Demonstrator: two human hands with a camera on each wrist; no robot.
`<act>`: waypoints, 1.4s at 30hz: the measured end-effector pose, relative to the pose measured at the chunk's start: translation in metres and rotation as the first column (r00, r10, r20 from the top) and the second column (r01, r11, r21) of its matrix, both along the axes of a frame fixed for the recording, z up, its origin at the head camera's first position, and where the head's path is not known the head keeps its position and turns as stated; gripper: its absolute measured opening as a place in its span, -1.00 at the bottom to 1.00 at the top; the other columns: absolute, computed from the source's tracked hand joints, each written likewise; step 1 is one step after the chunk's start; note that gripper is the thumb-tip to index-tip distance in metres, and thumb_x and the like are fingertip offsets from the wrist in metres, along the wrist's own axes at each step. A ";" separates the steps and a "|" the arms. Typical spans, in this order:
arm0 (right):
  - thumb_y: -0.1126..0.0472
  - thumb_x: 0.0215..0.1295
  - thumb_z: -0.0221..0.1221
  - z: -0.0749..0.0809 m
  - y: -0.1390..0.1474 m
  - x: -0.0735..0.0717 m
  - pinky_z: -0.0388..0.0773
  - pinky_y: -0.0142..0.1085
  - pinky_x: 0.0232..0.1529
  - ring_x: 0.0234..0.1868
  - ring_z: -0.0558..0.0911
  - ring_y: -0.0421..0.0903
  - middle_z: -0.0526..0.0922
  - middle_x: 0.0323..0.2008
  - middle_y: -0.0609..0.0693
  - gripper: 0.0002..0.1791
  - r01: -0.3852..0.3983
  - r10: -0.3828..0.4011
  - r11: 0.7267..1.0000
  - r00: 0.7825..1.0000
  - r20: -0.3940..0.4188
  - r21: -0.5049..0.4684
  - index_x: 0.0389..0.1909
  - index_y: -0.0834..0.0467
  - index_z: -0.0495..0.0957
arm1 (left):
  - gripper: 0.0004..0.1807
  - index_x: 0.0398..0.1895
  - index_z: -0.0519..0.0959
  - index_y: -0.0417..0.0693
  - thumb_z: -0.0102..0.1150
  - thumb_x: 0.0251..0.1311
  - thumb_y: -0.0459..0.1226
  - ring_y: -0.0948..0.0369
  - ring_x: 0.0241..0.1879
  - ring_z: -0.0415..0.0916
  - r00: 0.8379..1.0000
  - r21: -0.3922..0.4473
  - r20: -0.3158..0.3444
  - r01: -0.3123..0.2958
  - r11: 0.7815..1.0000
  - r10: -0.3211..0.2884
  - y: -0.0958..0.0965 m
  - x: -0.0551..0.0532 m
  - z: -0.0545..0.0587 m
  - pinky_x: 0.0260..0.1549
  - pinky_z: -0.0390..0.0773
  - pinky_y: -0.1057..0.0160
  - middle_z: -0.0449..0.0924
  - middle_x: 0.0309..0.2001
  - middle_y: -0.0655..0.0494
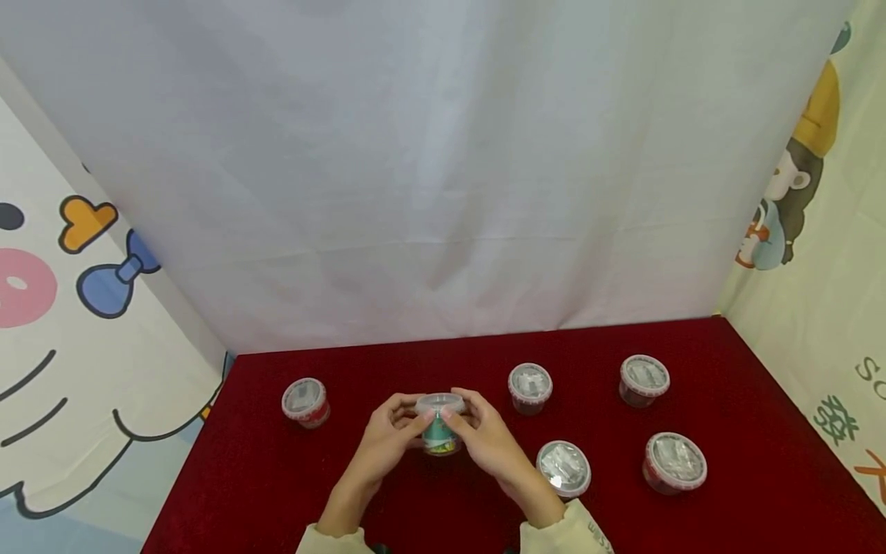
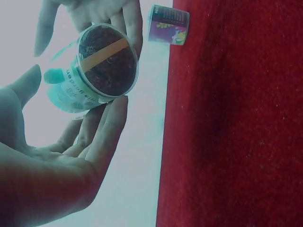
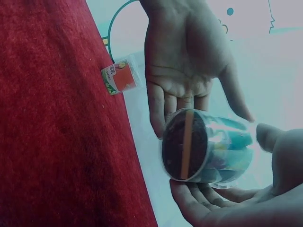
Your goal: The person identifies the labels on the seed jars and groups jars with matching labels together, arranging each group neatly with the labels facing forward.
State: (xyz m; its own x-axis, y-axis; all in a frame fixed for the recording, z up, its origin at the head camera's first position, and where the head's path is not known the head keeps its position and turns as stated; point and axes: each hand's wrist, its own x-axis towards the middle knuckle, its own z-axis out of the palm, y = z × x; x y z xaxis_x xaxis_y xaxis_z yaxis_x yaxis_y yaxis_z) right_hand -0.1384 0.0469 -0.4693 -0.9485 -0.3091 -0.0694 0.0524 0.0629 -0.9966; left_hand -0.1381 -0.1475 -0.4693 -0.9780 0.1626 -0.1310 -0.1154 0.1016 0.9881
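Observation:
Both hands hold a clear plastic tub (image 1: 441, 440) with a green label and a translucent lid, in the middle of the head view. My left hand (image 1: 386, 445) grips its left side and my right hand (image 1: 490, 444) its right, thumbs at the near side below the lid and fingers around the sides. In the left wrist view the tub (image 2: 110, 61) shows its underside, with dark contents and an orange strip across them. The right wrist view has the same tub (image 3: 229, 151) tipped sideways in frame, above the red cloth.
On the red cloth (image 1: 263, 492) stand other lidded tubs: one (image 1: 305, 402) to the left, one (image 1: 530, 388) behind the right hand, one (image 1: 564, 468) beside the right forearm, and two at the right, a far one (image 1: 644, 380) and a near one (image 1: 674, 463). A pale curtain (image 1: 443, 192) hangs behind.

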 end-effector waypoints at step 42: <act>0.02 0.66 0.11 -0.003 0.000 -0.002 0.57 0.00 0.28 0.38 0.52 0.23 0.49 0.39 0.37 -0.36 0.005 -0.005 1.000 1.000 0.015 -0.031 0.50 0.38 0.31 | -0.50 0.34 0.42 -0.29 0.24 0.53 -0.17 0.12 -0.04 0.65 1.000 -0.011 0.008 -0.004 1.000 0.004 0.003 0.003 0.004 -0.01 0.73 0.05 0.59 0.11 -0.17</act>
State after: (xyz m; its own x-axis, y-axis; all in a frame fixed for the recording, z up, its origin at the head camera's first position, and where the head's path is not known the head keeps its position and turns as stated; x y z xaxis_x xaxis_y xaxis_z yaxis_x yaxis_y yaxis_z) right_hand -0.1406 0.0469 -0.4725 -0.9489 -0.3066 -0.0741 0.0677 0.0317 -0.9972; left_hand -0.1351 -0.1441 -0.4657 -0.9776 0.1568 -0.1403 -0.1235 0.1119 0.9860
